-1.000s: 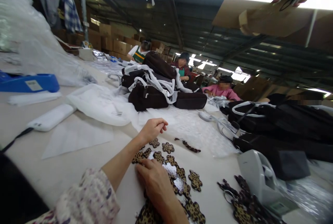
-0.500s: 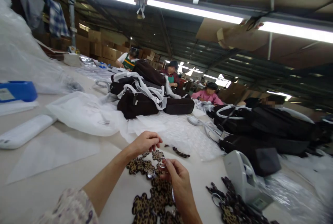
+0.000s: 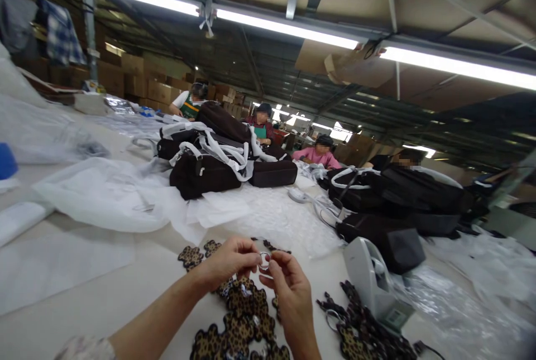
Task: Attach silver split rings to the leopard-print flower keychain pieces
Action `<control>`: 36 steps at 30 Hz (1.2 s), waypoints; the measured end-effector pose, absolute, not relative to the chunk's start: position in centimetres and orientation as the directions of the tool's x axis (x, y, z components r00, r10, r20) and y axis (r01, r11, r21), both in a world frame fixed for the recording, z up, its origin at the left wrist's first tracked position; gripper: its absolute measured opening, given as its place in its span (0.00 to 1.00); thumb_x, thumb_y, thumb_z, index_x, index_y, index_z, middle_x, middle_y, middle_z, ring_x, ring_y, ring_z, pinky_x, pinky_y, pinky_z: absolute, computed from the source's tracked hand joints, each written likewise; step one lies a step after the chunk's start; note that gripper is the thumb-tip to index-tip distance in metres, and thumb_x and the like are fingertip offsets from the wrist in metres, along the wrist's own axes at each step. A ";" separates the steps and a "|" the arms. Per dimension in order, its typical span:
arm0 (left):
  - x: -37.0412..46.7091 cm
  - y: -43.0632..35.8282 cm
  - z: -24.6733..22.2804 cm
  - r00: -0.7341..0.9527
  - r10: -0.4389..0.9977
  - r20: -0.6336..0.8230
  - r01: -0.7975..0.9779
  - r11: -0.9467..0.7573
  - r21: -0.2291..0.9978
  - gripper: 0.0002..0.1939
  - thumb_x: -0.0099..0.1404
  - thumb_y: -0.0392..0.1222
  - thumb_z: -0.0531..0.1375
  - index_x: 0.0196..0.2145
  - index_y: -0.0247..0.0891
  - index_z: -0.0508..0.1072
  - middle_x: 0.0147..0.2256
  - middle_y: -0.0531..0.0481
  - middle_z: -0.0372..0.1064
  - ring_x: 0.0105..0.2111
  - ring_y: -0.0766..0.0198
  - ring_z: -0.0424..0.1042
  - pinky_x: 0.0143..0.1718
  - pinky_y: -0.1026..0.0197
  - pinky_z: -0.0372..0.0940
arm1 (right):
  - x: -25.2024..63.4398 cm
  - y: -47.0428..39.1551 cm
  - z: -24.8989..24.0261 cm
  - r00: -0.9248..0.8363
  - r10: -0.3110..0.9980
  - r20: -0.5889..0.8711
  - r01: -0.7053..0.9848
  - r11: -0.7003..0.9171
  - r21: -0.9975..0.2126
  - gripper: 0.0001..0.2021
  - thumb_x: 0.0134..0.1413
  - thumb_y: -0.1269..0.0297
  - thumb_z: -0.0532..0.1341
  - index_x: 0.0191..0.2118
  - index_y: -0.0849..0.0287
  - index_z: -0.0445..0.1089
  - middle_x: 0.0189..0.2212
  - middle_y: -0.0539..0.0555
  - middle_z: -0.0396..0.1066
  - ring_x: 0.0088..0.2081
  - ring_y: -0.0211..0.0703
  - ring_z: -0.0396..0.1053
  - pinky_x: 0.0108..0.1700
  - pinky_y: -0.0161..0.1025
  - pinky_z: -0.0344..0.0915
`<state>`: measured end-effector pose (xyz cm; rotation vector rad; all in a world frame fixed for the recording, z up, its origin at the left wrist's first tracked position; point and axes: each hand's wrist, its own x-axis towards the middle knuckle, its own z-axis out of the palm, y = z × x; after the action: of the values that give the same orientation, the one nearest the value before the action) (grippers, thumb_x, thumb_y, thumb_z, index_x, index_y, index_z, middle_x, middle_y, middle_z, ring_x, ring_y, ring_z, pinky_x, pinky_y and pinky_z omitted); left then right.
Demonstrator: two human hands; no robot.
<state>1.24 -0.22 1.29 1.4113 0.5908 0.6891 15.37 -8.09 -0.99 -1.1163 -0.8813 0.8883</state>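
Note:
A small silver metal ring (image 3: 264, 261) is held up between my two hands. My left hand (image 3: 234, 259) pinches its left side with thumb and forefinger. On its right side, the fingertips of my right hand (image 3: 292, 290) are closed on the same ring. Below and around my hands lie several leopard-print charms (image 3: 238, 335) with wavy dark edges and some shiny metal parts. A dark patterned strip (image 3: 272, 245) lies just beyond my fingers, partly hidden by them. Whether anything hangs from the ring cannot be made out.
A grey tape dispenser (image 3: 364, 259) stands at right, beside a heap of dark patterned straps (image 3: 364, 315) with a ring. Dark bags (image 3: 205, 176) with white-wrapped handles are piled ahead; more bags (image 3: 402, 198) lie right. Plastic film (image 3: 113, 198) spreads at left. Several people work beyond.
My left hand has come down and right to meet my right hand at the ring. The ring is now raised between both hands. The view has swung slightly to the right.

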 end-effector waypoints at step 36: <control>2.3 -1.4 1.5 0.716 0.693 0.082 -0.160 0.049 0.986 0.07 0.50 0.39 0.61 0.27 0.35 0.66 0.20 0.58 0.63 0.20 0.72 0.60 0.23 0.68 0.53 | 15.9 -8.0 -1.5 0.312 0.915 0.257 0.064 0.250 -0.966 0.15 0.52 0.51 0.64 0.27 0.58 0.68 0.19 0.47 0.71 0.23 0.40 0.71 0.29 0.37 0.72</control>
<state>2.26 -1.42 1.46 1.3784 0.4832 0.6895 15.94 -7.97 -1.47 -1.1700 -1.0971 0.7751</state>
